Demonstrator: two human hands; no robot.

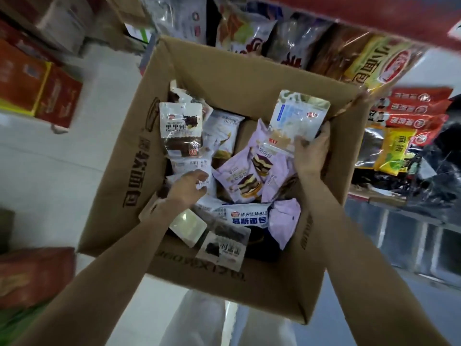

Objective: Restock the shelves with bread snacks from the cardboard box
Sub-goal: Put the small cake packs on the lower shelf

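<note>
An open cardboard box (239,78) stands on the floor below me, holding several bread snack packs. My right hand (311,152) grips a white-and-blue snack pack (298,116) by its lower edge and holds it up near the box's right wall. My left hand (188,187) reaches into the box's left side, with curled fingers on a white pack (193,167). Lilac layered-cake packs (245,174) lie in the middle. A brown-and-white pack (180,128) stands at the left. A blue-lettered white pack (249,216) lies nearer me.
Shelves at the top and right carry bagged bread and snacks, among them a yellow bag (379,61) and red packs (419,113). Red cartons (37,88) stand on the pale floor at the left. Another red carton (35,275) sits at the lower left.
</note>
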